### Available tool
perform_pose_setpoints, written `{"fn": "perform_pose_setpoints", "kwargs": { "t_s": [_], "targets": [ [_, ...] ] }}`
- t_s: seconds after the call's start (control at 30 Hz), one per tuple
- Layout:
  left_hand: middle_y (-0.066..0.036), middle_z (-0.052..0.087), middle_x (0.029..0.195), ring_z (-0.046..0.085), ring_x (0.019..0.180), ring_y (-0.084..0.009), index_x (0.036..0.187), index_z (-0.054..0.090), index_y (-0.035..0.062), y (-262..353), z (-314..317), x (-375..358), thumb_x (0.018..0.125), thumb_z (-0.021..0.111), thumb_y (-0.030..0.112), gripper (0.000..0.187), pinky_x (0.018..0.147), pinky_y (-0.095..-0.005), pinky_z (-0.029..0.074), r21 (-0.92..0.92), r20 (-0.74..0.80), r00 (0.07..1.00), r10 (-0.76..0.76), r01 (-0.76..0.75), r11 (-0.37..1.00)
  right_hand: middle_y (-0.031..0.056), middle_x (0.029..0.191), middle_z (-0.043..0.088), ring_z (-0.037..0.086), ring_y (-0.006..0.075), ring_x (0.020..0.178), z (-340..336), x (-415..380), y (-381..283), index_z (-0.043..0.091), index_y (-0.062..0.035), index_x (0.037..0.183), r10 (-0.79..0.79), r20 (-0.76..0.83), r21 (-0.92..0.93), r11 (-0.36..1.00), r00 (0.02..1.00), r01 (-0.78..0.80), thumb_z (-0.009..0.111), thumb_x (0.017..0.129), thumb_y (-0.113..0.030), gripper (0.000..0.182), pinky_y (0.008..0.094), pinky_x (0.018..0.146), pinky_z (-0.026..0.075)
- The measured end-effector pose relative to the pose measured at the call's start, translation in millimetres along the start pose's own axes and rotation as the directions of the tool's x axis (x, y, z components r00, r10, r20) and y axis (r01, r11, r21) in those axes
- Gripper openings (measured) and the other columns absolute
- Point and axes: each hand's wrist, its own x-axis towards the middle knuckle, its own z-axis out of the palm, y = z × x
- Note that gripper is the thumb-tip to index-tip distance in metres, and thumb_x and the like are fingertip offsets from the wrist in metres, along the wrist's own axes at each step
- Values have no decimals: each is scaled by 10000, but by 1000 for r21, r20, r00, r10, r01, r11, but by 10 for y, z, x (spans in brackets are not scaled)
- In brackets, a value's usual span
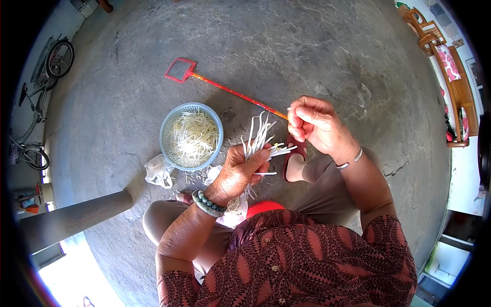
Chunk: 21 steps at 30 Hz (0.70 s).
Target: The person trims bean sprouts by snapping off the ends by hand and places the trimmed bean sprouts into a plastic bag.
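Observation:
My left hand (239, 170) is closed around a bunch of bean sprouts (260, 134), whose long white stems fan out above and to the right of the fingers. Up and to the right of it, my right hand (316, 125) is raised with thumb and fingers pinched together. Whatever may be between those fingertips is too small to make out. A round light-blue plastic basket (162, 137) stands on the floor to the left, with a heap of pale bean sprouts (194, 137) inside.
A fly swatter (230, 91) with a red head lies beyond the basket. A crumpled plastic bag (159, 171) and scattered trimmings (192, 177) lie beside the basket. A pillar (87, 217) rises at left; a bicycle (37, 110) stands by the far-left wall, a wooden bench (460, 92) at right.

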Motion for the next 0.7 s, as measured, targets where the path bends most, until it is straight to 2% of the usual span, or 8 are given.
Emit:
{"fn": "perform_pose_setpoints", "kwargs": {
  "t_s": [0.1, 0.13, 0.2, 0.23, 0.33, 0.47, 0.57, 0.7],
  "targets": [
    [-3, 474, 629, 349, 504, -54, 1053, 611, 56, 8, -5, -3, 932, 554, 165, 173, 429, -204, 276, -10, 15, 1000, -1, 1, 1000, 49, 740, 565, 526, 111, 607, 83, -4, -32, 590, -5, 869, 51, -72, -66, 996, 996, -56, 511, 928, -122, 154, 232, 517, 425],
    [-3, 474, 630, 349, 505, -54, 1057, 610, 57, 13, -5, -9, 933, 553, 164, 174, 430, -204, 277, 3, 10, 1000, -6, 6, 1000, 44, 738, 564, 521, 106, 601, 66, -11, -27, 586, -2, 892, 42, -37, -246, 968, 998, -50, 514, 928, -131, 152, 231, 518, 423],
    [5, 491, 623, 371, 491, -45, 1040, 612, 55, 1, -12, -4, 936, 550, 180, 175, 422, -199, 290, 23, 13, 1000, 3, -4, 1000, 32, 732, 561, 513, 95, 590, 27, -23, -30, 578, 3, 936, 44, 36, -576, 817, 998, -15, 520, 927, -149, 163, 229, 519, 420],
    [13, 508, 615, 392, 476, -36, 1019, 616, 52, -21, -29, 10, 939, 548, 198, 180, 412, -194, 303, 33, 22, 1000, 19, -20, 999, 14, 699, 556, 500, 67, 565, 95, -30, -29, 587, 7, 932, 95, -19, -611, 787, 995, -87, 528, 930, -159, 176, 218, 516, 416],
    [8, 506, 611, 386, 472, -42, 1043, 607, 44, -16, -16, 6, 941, 542, 180, 181, 415, -197, 298, 83, 45, 998, 38, -42, 996, -15, 657, 549, 492, 45, 561, 96, -30, 35, 616, -10, 888, 176, 31, -662, 741, 984, -112, 590, 893, -161, 154, 213, 489, 407],
    [5, 513, 601, 389, 458, -45, 1071, 596, 35, -10, 6, 18, 949, 527, 179, 200, 411, -200, 296, 254, 89, 991, 95, -115, 960, 17, 679, 592, 525, 67, 620, 117, -14, 108, 622, 3, 876, 74, 116, -747, 663, 990, 38, 612, 844, -114, 122, 238, 537, 423],
    [7, 532, 600, 406, 454, -41, 1033, 618, 36, -9, 26, 12, 954, 524, 207, 211, 408, -199, 304, 274, 58, 995, 75, -88, 958, 35, 664, 584, 523, 72, 613, 93, -11, 94, 607, -7, 840, 11, 175, -858, 492, 985, 147, 599, 802, -68, 72, 251, 542, 428],
    [7, 543, 597, 420, 459, -37, 1007, 642, 37, -3, -2, 19, 950, 534, 229, 228, 408, -199, 309, 259, 82, 995, 58, -77, 963, 31, 625, 554, 501, 74, 592, 167, -41, 79, 565, -9, 776, -29, 133, -881, 455, 991, 132, 582, 768, -47, 43, 260, 526, 418]
  ]
}}
